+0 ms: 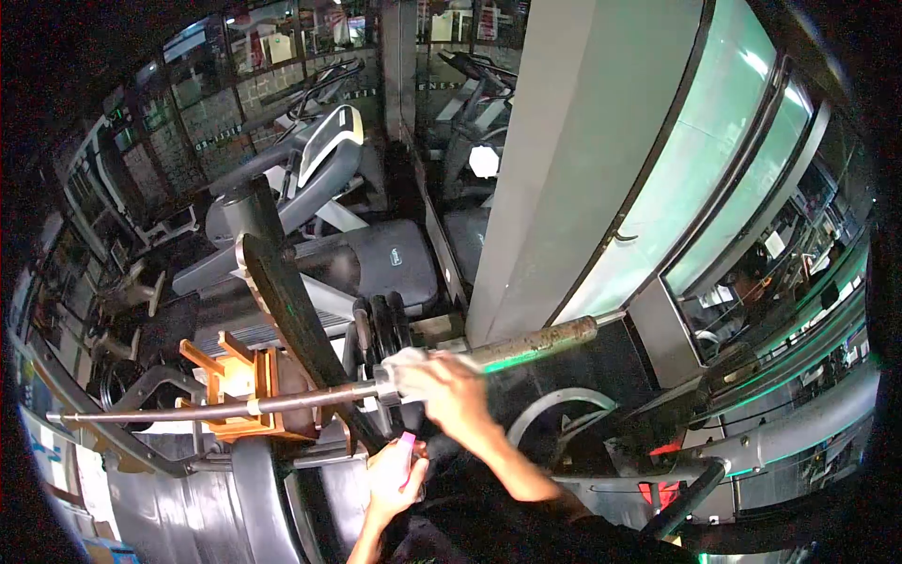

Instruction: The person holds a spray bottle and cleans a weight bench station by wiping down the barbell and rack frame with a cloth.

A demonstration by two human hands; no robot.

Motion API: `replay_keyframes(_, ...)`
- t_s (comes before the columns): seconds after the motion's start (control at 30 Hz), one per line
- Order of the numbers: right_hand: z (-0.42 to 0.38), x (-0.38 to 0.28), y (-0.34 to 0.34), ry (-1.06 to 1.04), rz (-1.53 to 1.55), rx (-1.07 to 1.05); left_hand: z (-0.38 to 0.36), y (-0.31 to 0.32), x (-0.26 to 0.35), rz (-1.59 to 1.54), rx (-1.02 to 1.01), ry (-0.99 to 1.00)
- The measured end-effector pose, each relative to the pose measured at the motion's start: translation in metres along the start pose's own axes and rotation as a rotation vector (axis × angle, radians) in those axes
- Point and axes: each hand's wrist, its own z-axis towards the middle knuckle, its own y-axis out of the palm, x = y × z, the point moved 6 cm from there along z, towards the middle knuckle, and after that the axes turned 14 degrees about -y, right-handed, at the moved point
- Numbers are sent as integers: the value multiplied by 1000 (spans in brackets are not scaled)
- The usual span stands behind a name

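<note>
A long barbell (pixel 310 399) lies across in front of me, its thick worn sleeve (pixel 540 344) pointing right. My right hand (pixel 454 393) presses a white cloth (pixel 406 369) around the bar at the collar, where the shaft meets the sleeve; the hand is slightly blurred. Below the bar, my left hand (pixel 393 481) is closed around an object with a pink top (pixel 407 439), most of it hidden in the palm. A dark rack upright (pixel 299 324) rises behind the bar, which passes across it.
A wooden stool-like frame (pixel 230 381) stands behind the bar on the left. Beyond it is a treadmill (pixel 395 258). A grey pillar (pixel 554 169) and frosted glass doors (pixel 676 188) stand to the right. A padded bench (pixel 263 498) lies at lower left.
</note>
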Motion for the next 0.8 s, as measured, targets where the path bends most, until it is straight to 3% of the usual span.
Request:
replay_keyframes(0.07,4,-17,2,-21,28,116,4,4,3,-73,-12,20)
replay_keyframes(0.2,-6,15,-16,145,-94,-5,0,5,2,-82,22,60)
replay_keyframes(0.27,-23,73,-22,252,-75,95,-2,3,2,-100,39,25)
replay_keyframes(0.33,-36,126,-49,295,-290,70,-5,3,-5,-87,43,0)
replay_keyframes(0.4,-47,166,-80,675,-229,35,-10,3,-11,-73,40,-24)
replay_keyframes(0.47,-55,198,-79,626,-156,70,-13,3,-11,-43,38,8)
replay_keyframes(0.53,-44,189,-79,655,-170,-213,-15,2,-13,-50,29,-1)
replay_keyframes(0.6,-39,176,-78,639,-207,-282,-18,2,-14,-55,15,-16)
replay_keyframes(0.7,-44,168,-81,615,-161,-151,-19,3,-13,-60,17,-8)
replay_keyframes(0.77,-54,158,-88,410,-152,168,-19,3,-14,-74,31,-19)
replay_keyframes(0.8,-54,159,-88,412,-151,171,-18,5,-15,-56,10,-28)
